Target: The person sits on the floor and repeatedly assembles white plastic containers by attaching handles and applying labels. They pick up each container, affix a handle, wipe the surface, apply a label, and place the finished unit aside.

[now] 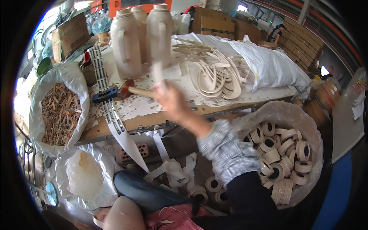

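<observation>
My right hand [172,102] reaches over the workbench, smeared by motion. Its fingers are closed on a pale elongated piece [158,73], which points upward and is too blurred to name exactly. Just left of the hand lies a mallet [124,90], its wooden handle ending close to my fingers. Beyond stand beige jug bodies with side handles [124,50]. To the right is a heap of curved cream plastic strips [218,74]. A beige rounded hollow piece [124,214] rests by my lap. My left hand does not show.
A slotted metal strip with a blue clamp [105,94] and pointed blade hangs over the bench edge. Sacks of brown scraps [59,115] and pale material [84,176] stand left. A bag of cream rings [281,153] stands right, a full white sack [268,63] behind it.
</observation>
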The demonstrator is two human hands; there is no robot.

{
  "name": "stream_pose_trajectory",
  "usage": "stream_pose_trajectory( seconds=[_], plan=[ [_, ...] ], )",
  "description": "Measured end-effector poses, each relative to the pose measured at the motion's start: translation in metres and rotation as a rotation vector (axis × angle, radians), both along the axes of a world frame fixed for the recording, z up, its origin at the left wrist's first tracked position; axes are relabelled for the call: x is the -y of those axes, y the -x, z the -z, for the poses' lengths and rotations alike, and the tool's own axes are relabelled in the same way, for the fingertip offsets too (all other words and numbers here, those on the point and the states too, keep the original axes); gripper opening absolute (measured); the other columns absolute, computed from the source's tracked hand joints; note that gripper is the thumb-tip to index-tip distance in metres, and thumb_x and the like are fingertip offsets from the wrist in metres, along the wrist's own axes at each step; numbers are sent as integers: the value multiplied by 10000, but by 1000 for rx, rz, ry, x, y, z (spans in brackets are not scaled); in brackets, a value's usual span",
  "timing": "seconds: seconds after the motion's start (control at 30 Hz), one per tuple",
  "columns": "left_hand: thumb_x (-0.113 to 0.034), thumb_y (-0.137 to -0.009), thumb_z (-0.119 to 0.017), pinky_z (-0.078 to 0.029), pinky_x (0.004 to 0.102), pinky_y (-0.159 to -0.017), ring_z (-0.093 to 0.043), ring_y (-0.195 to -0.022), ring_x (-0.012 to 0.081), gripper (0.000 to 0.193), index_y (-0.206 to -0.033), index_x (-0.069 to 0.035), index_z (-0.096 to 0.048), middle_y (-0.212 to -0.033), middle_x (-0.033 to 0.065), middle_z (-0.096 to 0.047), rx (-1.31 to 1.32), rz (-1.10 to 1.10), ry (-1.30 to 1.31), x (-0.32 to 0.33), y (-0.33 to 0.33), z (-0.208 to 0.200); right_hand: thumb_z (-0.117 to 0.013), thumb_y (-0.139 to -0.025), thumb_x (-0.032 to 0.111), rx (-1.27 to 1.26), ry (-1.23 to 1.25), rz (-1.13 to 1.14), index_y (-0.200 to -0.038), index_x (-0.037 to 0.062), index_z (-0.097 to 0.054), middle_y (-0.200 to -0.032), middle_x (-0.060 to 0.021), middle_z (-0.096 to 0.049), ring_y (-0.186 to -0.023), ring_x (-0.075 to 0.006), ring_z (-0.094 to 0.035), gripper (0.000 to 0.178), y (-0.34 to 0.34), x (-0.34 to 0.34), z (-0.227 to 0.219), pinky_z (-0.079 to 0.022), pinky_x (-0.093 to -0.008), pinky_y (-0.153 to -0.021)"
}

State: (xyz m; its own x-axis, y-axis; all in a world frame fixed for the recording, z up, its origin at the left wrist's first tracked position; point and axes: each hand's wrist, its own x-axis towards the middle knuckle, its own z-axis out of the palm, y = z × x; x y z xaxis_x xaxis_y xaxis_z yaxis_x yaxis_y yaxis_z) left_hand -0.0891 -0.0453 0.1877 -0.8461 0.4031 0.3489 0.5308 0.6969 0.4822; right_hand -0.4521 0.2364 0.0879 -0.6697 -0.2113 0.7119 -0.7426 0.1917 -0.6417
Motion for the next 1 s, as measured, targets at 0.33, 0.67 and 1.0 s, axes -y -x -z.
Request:
stream_pose_trajectory(
  seconds=[0.33, 0.67, 1.0],
  plan=[
    [9, -897, -641, -500, 271, -572, -608, -697, 156, 193, -1065, 104, -636, -890, 128, -669, -314, -534, -282, 28, 28, 81, -537, -934, 542, 584, 554, -1103, -1355, 32, -358, -1163, -75, -473, -1128, -143, -426, 685, -163, 173, 22, -334, -311, -1005],
    [-187, -921, -551, -357, 257, -444, -474, -503, 104, 236, -918, 32, -640, -659, 28, -535, -315, -541, -255, 46, 37, 86, -750, -816, 368, 79, 352, -384, -1380, -19, -365, -1222, -155, -485, -1153, -261, -466, 785, -179, 176, 72, -391, -365, -967],
    [-71, -656, -754, -409, 212, -552, -531, -603, 91, 575, -1195, 32, -582, -696, 27, -570, 372, -611, -1335, 19, -28, 76, -446, -999, 146, 1022, 345, -911, -1110, 39, -493, -606, -7, -495, -480, -40, -404, 162, -227, 158, 50, -293, -189, -436]
  ],
)
